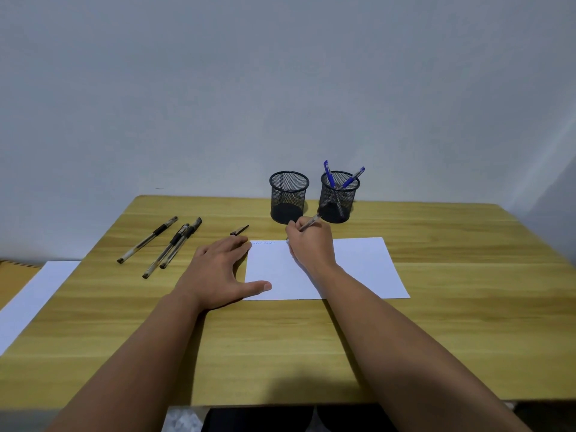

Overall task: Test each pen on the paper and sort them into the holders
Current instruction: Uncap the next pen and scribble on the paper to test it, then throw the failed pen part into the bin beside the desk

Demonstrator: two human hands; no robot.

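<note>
Fingers of right hand pinching pen, writing at paper top edge | left hand lying flat, steadying paper's 9 o'clock edge | two blue pens sitting sorted in right holder, left holder empty | three pens waiting at 10 o'clock

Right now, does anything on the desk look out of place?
Only a loose pen cap, lying on the table apart from any pen, just beyond the left hand. Nothing looks spilled or damaged.
</note>
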